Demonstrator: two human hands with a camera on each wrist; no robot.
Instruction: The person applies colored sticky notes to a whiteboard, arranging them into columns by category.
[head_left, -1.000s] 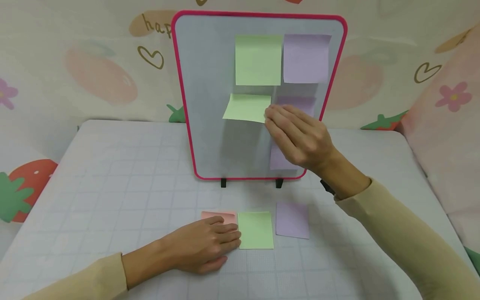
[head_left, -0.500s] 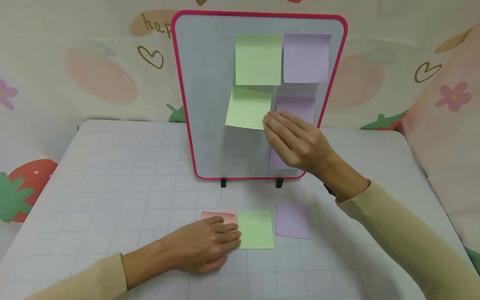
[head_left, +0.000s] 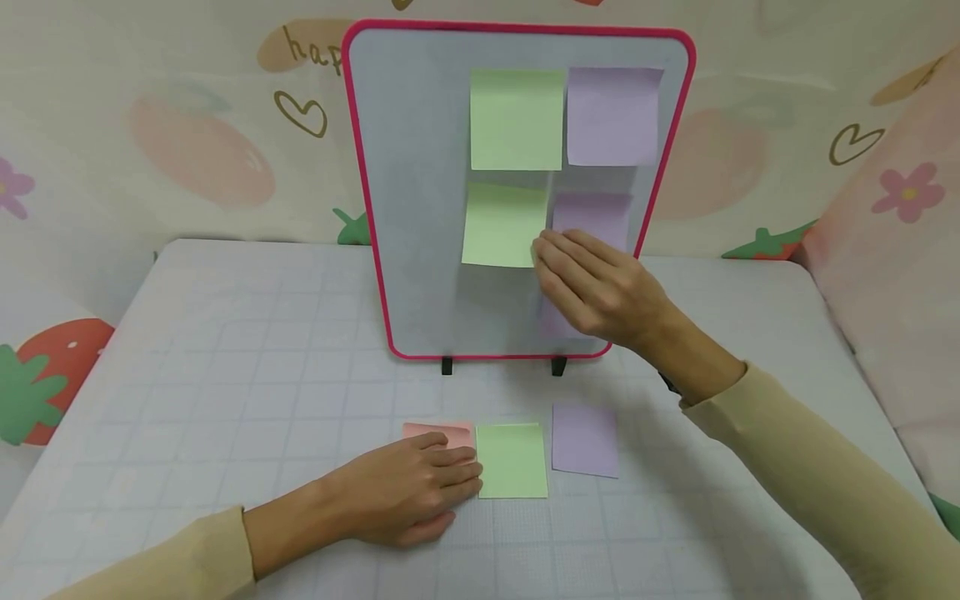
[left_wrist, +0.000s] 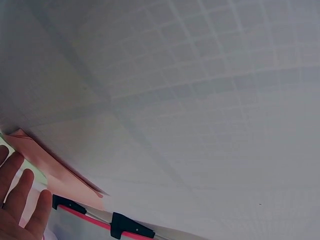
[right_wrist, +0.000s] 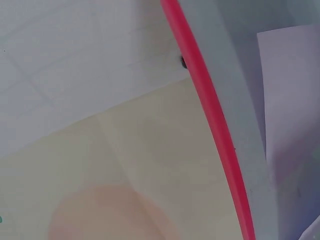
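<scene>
In the head view my right hand (head_left: pixel 596 279) pinches the lower right corner of a green sticky note (head_left: pixel 502 225) at the whiteboard (head_left: pixel 412 167). That note sits under another green sticky note (head_left: pixel 516 121), its lower edge a little off the board. A purple sticky note (head_left: pixel 592 215) and one below it are partly hidden by this hand. My left hand (head_left: pixel 412 487) rests with fingers extended over a pink sticky note pad (head_left: pixel 442 432) on the table, fingertips at the edge of a green sticky note pad (head_left: pixel 513 461). The left wrist view shows those fingers (left_wrist: pixel 20 195) beside the pink pad (left_wrist: pixel 55 170).
A purple sticky note pad (head_left: pixel 585 440) lies right of the green pad. Another purple sticky note (head_left: pixel 613 117) is at the board's top right. The pink-framed board stands on black feet (head_left: pixel 447 366) on a table with a grid-patterned cloth (head_left: pixel 285 375). Behind hangs a strawberry-print backdrop (head_left: pixel 202 150).
My right hand has moved slightly down and right, bringing the lifted green note nearly flat against the board, beneath the upper green one. My left hand has stayed in place.
</scene>
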